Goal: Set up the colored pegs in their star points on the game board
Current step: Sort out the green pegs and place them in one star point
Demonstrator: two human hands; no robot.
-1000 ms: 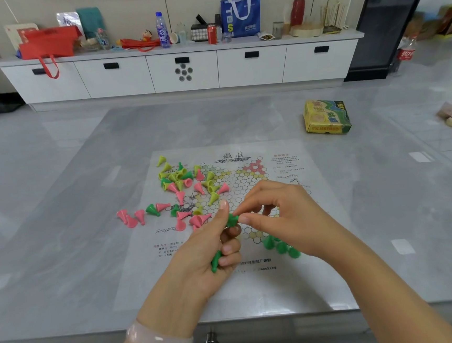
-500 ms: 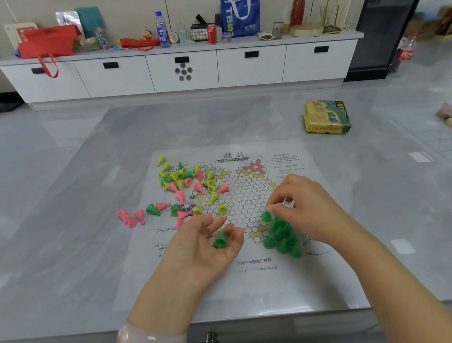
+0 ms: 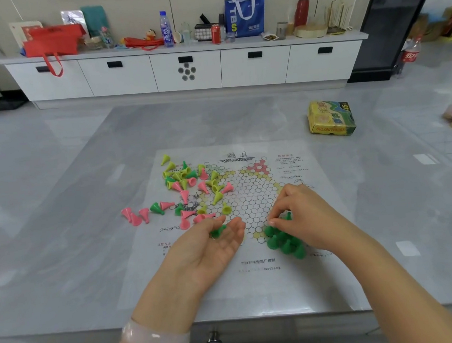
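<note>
- The game board (image 3: pixel 259 283) is a thin translucent printed sheet, flat on a glossy grey marble-look table (image 3: pixel 61 240); it has a star of small hexagon cells, the twelve o'clock point tinted red, and printed text too small to read
- The left hand (image 3: pixel 207 248) lies palm up at the sheet's seven o'clock, fingers loosely spread, with one green peg (image 3: pixel 218 230) lying on its side across the fingers
- The right hand (image 3: pixel 304 216) has fingertips curled down, pinching a dark green peg (image 3: pixel 287 216) at the star's five o'clock point
- A cluster of green pegs (image 3: pixel 284 244) stands upright there, cone-shaped plastic with flared bases
- Loose pink, yellow and green pegs (image 3: pixel 190 185) lie tumbled at the sheet's ten o'clock, a few pink ones off it on the table
- A yellow-green cardboard box (image 3: pixel 331 118) sits at two o'clock, lettering unclear
- On the white sideboard (image 3: pixel 186 71): a blue bag (image 3: pixel 245 15) marked "TBS", a red can (image 3: pixel 216 34), a blue-labelled bottle (image 3: pixel 166 30)
</note>
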